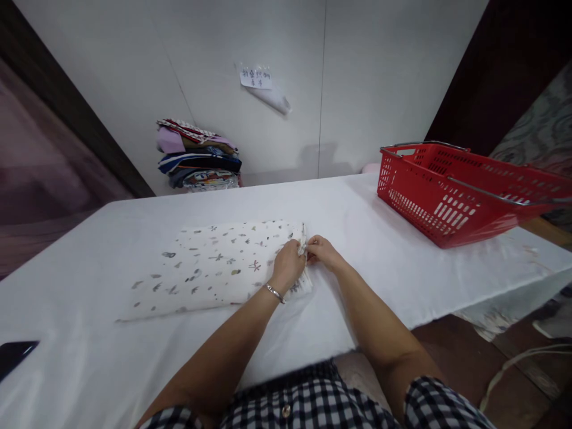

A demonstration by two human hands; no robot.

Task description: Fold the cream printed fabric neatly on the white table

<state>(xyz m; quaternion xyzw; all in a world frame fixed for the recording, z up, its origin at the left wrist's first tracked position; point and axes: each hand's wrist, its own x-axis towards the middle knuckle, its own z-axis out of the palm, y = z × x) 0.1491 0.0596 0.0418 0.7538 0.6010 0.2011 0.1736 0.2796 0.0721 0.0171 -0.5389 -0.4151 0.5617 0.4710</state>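
A white cloth (pixel 210 268) printed with small grey, brown and reddish plant-like motifs lies on the table as a long rectangle. Its right end is gathered or turned over into several layers. At that end my left hand (pixel 288 262), with a silver bracelet at the wrist, closes on the cloth's edge, its fingertips partly hidden. Right beside it, my right hand (pixel 324 252) pinches the same edge, thumb and forefinger together. Both hands nearly touch each other around a small bunched bit of fabric.
A white cover lies over the table (pixel 348 220). A red plastic basket (pixel 429 193) with metal handles stands at the right. Behind the table's back left is a stack of folded cloths (pixel 199 155). A dark flat object (pixel 15 357) lies at the left edge; a paper sign (pixel 255 78) hangs on the wall.
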